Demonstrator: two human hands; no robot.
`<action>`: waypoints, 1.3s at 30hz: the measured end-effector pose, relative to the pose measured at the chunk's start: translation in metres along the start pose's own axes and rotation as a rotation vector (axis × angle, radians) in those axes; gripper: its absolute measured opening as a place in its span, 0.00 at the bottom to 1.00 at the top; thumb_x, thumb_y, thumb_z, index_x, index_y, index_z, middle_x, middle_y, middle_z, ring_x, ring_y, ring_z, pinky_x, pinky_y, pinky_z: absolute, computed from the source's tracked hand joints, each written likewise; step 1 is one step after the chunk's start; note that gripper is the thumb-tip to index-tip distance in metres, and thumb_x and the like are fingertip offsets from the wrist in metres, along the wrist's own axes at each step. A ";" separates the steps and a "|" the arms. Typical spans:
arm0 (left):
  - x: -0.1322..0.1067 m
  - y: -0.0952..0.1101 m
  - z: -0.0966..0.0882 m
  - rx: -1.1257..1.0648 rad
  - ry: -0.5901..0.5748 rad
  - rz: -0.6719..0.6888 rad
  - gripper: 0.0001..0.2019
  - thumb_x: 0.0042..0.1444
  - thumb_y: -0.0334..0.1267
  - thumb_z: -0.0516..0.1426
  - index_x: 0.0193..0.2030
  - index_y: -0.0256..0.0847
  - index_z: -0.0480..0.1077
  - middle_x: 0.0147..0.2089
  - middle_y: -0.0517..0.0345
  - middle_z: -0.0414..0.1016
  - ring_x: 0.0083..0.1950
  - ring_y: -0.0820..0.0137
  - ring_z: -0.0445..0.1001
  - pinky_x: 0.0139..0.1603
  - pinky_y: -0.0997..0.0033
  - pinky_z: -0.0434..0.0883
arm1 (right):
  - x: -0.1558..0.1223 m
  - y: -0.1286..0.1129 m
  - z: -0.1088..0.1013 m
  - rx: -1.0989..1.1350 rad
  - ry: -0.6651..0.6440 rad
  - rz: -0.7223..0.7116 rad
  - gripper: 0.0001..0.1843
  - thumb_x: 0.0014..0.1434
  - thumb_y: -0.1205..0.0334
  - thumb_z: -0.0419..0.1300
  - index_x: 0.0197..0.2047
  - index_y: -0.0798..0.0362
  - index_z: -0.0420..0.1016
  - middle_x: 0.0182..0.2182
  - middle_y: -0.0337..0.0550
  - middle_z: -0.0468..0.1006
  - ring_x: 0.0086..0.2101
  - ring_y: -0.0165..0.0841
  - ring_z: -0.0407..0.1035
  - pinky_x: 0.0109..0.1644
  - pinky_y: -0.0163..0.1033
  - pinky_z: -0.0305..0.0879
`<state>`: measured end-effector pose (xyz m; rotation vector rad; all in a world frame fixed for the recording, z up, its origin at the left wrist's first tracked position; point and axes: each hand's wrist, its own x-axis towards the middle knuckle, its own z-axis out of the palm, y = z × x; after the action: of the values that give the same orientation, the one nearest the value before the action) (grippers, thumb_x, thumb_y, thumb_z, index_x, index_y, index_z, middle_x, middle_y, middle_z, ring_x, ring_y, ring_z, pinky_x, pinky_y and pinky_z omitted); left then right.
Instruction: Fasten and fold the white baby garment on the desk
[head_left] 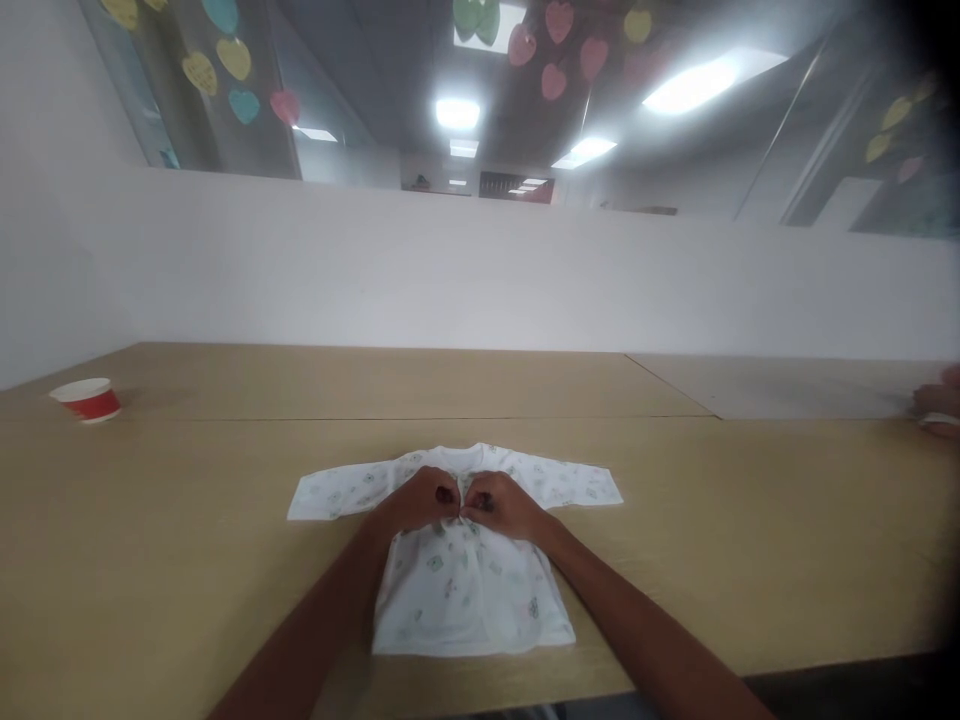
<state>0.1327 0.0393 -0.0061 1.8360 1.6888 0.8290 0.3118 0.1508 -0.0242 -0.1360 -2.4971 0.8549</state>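
A small white baby shirt [461,585] with a pale green print lies flat on the wooden table [150,530], sleeves spread to both sides, collar pointing away from me. My left hand [421,498] and my right hand [501,503] meet at the middle of its chest, just below the collar. Both hands have their fingers curled and pinch the fabric at the front opening. The fingertips touch each other there. What lies under the fingertips is hidden.
A red and white paper cup [88,400] stands at the far left of the table. Another person's hand [939,405] shows at the right edge. A white partition wall [480,270] runs behind the table. The table's front edge is close to me.
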 end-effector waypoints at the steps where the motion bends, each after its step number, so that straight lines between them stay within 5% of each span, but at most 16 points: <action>1: 0.001 -0.001 0.000 -0.010 -0.001 -0.003 0.04 0.47 0.32 0.59 0.30 0.36 0.76 0.28 0.60 0.73 0.31 0.73 0.68 0.31 0.77 0.62 | 0.000 0.001 0.001 -0.001 0.002 -0.009 0.03 0.55 0.66 0.65 0.30 0.53 0.75 0.27 0.36 0.72 0.28 0.27 0.66 0.32 0.31 0.58; 13: 0.000 0.003 -0.004 0.055 -0.032 0.005 0.09 0.54 0.35 0.55 0.28 0.34 0.73 0.25 0.60 0.69 0.27 0.76 0.63 0.28 0.76 0.57 | -0.001 -0.005 0.002 0.009 0.021 -0.031 0.07 0.47 0.75 0.61 0.30 0.54 0.73 0.28 0.35 0.73 0.29 0.27 0.66 0.34 0.31 0.59; 22: 0.003 0.004 0.006 0.104 0.032 -0.048 0.05 0.48 0.34 0.57 0.26 0.36 0.72 0.25 0.62 0.70 0.28 0.75 0.65 0.28 0.76 0.59 | -0.002 -0.009 0.003 -0.052 0.058 -0.045 0.07 0.48 0.73 0.62 0.31 0.54 0.73 0.29 0.36 0.71 0.30 0.28 0.65 0.34 0.32 0.57; 30: 0.002 -0.007 0.012 0.119 0.089 -0.024 0.05 0.48 0.35 0.56 0.29 0.35 0.69 0.39 0.54 0.66 0.36 0.71 0.66 0.35 0.72 0.64 | 0.000 -0.008 0.004 -0.053 0.058 -0.035 0.05 0.49 0.71 0.63 0.30 0.54 0.72 0.29 0.37 0.72 0.30 0.28 0.65 0.34 0.32 0.58; 39: 0.002 -0.012 0.014 0.114 0.063 0.007 0.05 0.51 0.35 0.54 0.30 0.35 0.66 0.42 0.53 0.64 0.38 0.70 0.67 0.39 0.70 0.66 | 0.000 -0.010 0.009 0.026 0.050 0.017 0.09 0.45 0.76 0.59 0.30 0.54 0.73 0.28 0.36 0.72 0.29 0.28 0.65 0.33 0.31 0.58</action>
<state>0.1348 0.0430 -0.0238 1.9100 1.8042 0.8163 0.3081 0.1380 -0.0250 -0.1678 -2.4410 0.8801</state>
